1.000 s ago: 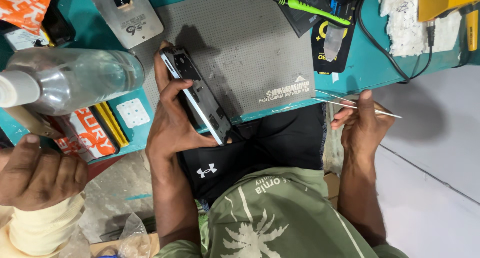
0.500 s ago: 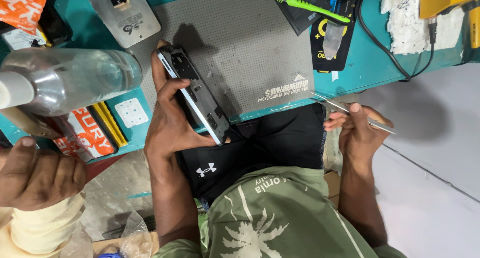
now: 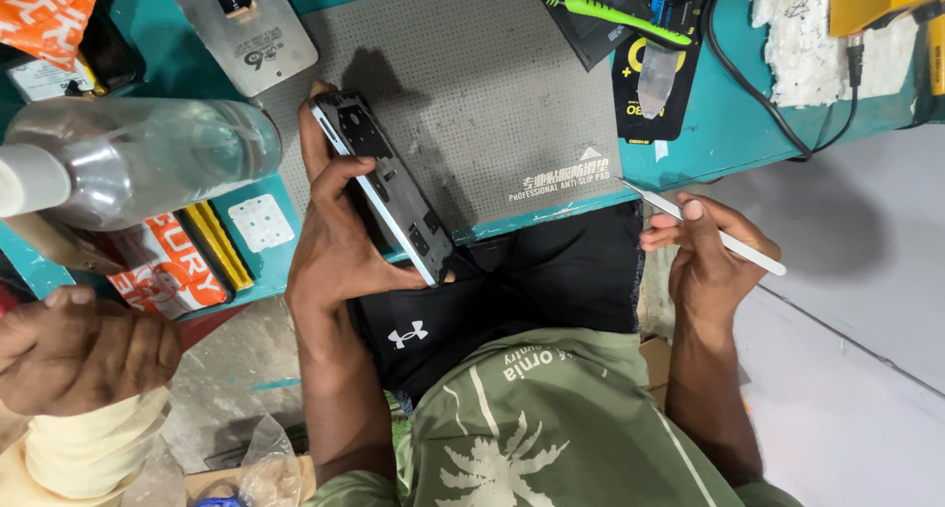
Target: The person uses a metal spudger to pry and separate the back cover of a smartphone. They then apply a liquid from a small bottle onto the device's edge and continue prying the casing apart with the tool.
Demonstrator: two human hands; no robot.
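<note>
Two hands are at work over the near edge of a teal bench. The left hand (image 3: 340, 241) is clamped around an opened phone frame (image 3: 386, 187), thumb laid across its exposed inner face and fingers wrapped behind, holding it tilted on edge above the front margin of a grey perforated mat (image 3: 463, 84). The frame's long axis runs diagonally, its far end pointing up and to the left toward a silver phone back (image 3: 241, 30) lying on the bench, its near end pointing down and to the right toward the person's lap, where it overhangs the bench edge above black shorts (image 3: 522, 290). The right hand (image 3: 704, 261) is well apart from the phone, off the bench to the right, its fingers pinched on slim metal tweezers (image 3: 704, 226); their long axis slants from a fine tip at upper left, just at the mat's corner, down to the right past the knuckles. A clear plastic bottle (image 3: 148, 162) lies on its side to the left, a green-handled tool (image 3: 615, 15) rests at the mat's far edge, and another person's fist (image 3: 84, 354) sits at lower left.
</note>
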